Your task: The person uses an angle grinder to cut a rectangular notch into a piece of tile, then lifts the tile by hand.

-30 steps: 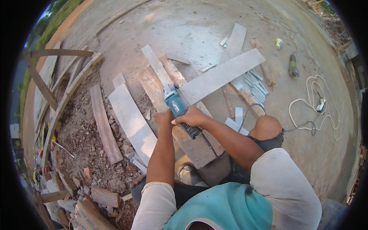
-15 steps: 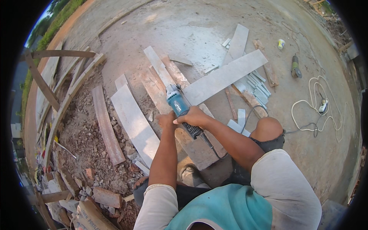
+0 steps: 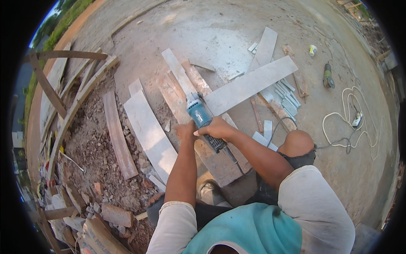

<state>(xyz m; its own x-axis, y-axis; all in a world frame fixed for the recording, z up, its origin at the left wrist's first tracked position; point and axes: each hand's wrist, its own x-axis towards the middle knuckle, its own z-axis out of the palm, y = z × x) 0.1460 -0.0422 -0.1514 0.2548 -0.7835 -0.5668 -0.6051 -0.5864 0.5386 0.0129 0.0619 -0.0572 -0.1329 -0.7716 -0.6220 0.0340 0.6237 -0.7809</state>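
A teal angle grinder with a silver head and a black rear end lies lengthwise before me. Around its body my right hand is wrapped. My left hand is closed against the grinder's left side; part of its grip is hidden. At the grinder's head is a narrow pale tile strip, resting on worn wooden planks. The disc cannot be made out. A longer grey tile strip slants away to the right, its near end close to the grinder.
More tile strips lie at left beside a reddish plank on rubble. Several thin offcuts are piled at right. Farther right are a green grinder, a small tub and a coiled white cord. A timber frame stands far left.
The whole view has shifted slightly. Both hands keep their hold on the grinder, which stays at nearly the same place along the narrow tile strip.
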